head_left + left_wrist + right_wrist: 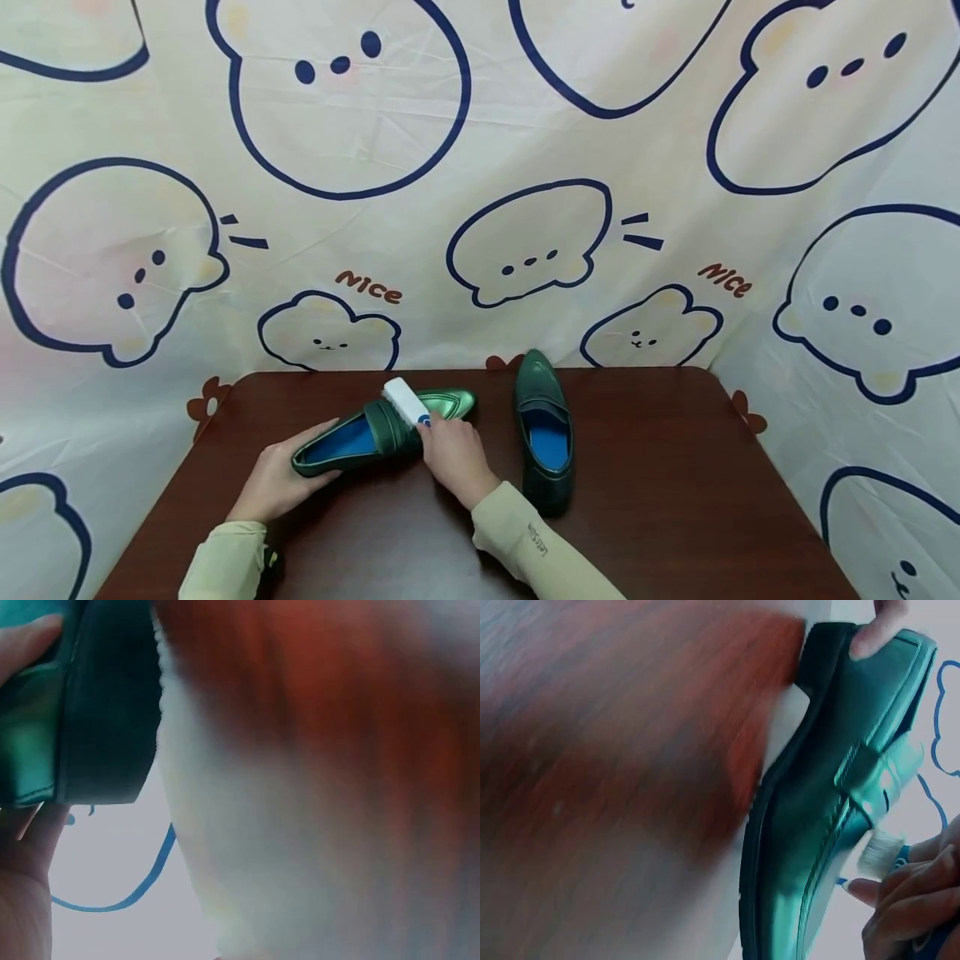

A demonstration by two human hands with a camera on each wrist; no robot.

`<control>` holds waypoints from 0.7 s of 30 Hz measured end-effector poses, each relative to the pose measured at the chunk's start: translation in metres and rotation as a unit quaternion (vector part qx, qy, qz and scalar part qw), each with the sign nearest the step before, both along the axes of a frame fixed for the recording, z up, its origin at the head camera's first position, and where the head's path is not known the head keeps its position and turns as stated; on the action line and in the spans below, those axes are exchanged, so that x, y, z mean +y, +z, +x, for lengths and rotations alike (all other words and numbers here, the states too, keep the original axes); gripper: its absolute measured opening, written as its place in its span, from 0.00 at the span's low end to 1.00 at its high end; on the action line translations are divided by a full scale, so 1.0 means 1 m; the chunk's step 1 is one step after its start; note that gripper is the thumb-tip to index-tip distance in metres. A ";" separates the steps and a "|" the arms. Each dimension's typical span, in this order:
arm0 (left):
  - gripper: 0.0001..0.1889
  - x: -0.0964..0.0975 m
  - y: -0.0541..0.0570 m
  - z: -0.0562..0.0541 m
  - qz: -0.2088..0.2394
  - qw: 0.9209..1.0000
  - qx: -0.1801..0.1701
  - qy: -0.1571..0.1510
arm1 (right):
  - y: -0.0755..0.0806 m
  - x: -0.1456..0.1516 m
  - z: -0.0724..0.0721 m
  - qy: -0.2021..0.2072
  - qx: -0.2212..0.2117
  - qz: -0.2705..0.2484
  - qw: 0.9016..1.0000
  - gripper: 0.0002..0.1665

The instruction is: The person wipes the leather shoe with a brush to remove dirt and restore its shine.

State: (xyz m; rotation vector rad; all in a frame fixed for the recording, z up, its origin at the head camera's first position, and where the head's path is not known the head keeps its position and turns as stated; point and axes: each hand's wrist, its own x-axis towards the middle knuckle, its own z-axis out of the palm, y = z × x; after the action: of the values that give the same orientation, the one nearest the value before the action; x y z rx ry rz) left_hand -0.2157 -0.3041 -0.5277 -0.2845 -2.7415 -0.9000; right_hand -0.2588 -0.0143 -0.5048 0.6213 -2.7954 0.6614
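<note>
A green loafer [387, 429] with a blue insole lies tilted toward the right, its toe pointing away from my left hand [279, 475]. That hand grips the loafer's heel, thumb on one side and fingers on the other; in the left wrist view the heel [105, 705] shows close up. My right hand [456, 454] holds a white brush [406, 402] over the loafer's strap and toe area. In the right wrist view the pale bristles [880, 853] sit right at the upper by the strap, and the right fingers [919, 900] curl round the brush's blue-marked handle.
A second green loafer [546, 442] stands to the right on the dark brown table [675, 500], toe toward the back edge. Behind and at both sides hangs a pale cloth [420, 233] printed with cartoon outlines.
</note>
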 end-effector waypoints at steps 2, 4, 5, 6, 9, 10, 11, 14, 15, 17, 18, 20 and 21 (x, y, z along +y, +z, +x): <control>0.42 0.002 -0.003 0.000 -0.005 1.000 0.020 -0.001 | -0.002 -0.004 0.000 0.003 0.005 -0.005 1.000 0.17; 0.43 0.003 -0.006 0.000 -0.014 0.999 0.043 -0.003 | -0.001 -0.006 -0.001 0.003 0.007 -0.015 1.000 0.17; 0.44 0.003 -0.006 0.000 -0.017 0.998 0.053 -0.005 | 0.000 -0.006 -0.002 0.002 0.007 -0.017 1.000 0.17; 0.44 0.003 -0.007 -0.001 -0.021 0.998 0.059 -0.005 | 0.000 -0.007 -0.002 0.002 0.008 -0.016 1.000 0.17; 0.45 0.001 -0.006 0.000 -0.030 0.997 0.067 -0.006 | -0.002 -0.005 -0.005 -0.010 0.017 0.004 1.000 0.17; 0.45 0.000 -0.006 0.000 -0.032 0.997 0.066 -0.006 | -0.004 -0.003 -0.006 -0.019 0.022 0.013 0.999 0.18; 0.45 0.000 -0.005 0.000 -0.033 0.997 0.064 -0.007 | -0.007 0.001 -0.008 -0.032 0.030 0.025 0.999 0.18; 0.44 0.001 -0.004 -0.001 -0.037 0.998 0.057 -0.012 | -0.011 0.015 -0.013 -0.089 0.049 0.053 0.993 0.18; 0.44 0.002 -0.003 -0.002 -0.038 0.998 0.055 -0.013 | -0.012 0.020 -0.014 -0.106 0.053 0.053 0.992 0.18; 0.44 0.003 -0.002 -0.003 -0.036 0.998 0.049 -0.013 | -0.010 0.028 -0.016 -0.140 0.054 0.054 0.987 0.18; 0.44 0.003 -0.002 -0.004 -0.036 0.998 0.048 -0.013 | -0.008 0.031 -0.016 -0.153 0.053 0.053 0.985 0.19; 0.43 0.003 -0.002 -0.003 -0.034 0.998 0.042 -0.011 | -0.006 0.034 -0.016 -0.169 0.050 0.048 0.983 0.19; 0.43 0.003 -0.002 -0.002 -0.033 0.999 0.039 -0.009 | -0.005 0.035 -0.016 -0.171 0.049 0.045 0.983 0.19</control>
State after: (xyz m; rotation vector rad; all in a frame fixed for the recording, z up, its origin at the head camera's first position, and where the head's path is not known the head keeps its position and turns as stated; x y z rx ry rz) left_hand -0.2173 -0.3013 -0.5301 -0.3506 -2.7049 -0.7870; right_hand -0.2749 0.0205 -0.5101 0.1722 -2.7529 0.4251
